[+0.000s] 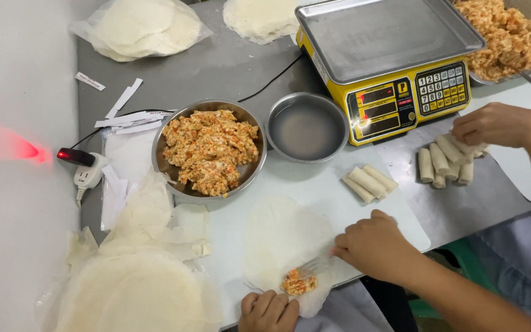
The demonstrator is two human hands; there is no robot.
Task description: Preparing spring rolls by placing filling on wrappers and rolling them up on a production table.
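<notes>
While the left hand [270, 310] presses curled fingers onto the near edge of the round wrapper [284, 237], the right hand [373, 246] is clenched around a fork [316, 265], tines aimed at the small lump of filling [298, 282]; left holds nothing, it only pins the sheet down.

Handling, my read: wrapper looks thin, limp, translucent, likely tears easily; best taken at the rim with flat fingertips, not pinched mid-sheet; filling looks moist, crumbly and light, so better scooped or nudged by fork than grabbed.

Position: filling sits on the near part of the wrapper, just beyond the left knuckles and just beside the fork tines (contact with tines too small to tell); wrapper lies flat on the white board [314, 184], near edge hanging slightly past the board's front.

Around: metal bowl [210, 154] heaped with the same orange mix, far left of the wrapper; shallow pan of water [307, 128] beside it; three finished rolls [369, 182] on the board; yellow scale [394, 61] behind; wrapper stack [133, 292] at near left; another person's hand [493, 125] rests on a batch of rolls [444, 163] at right, well apart.
</notes>
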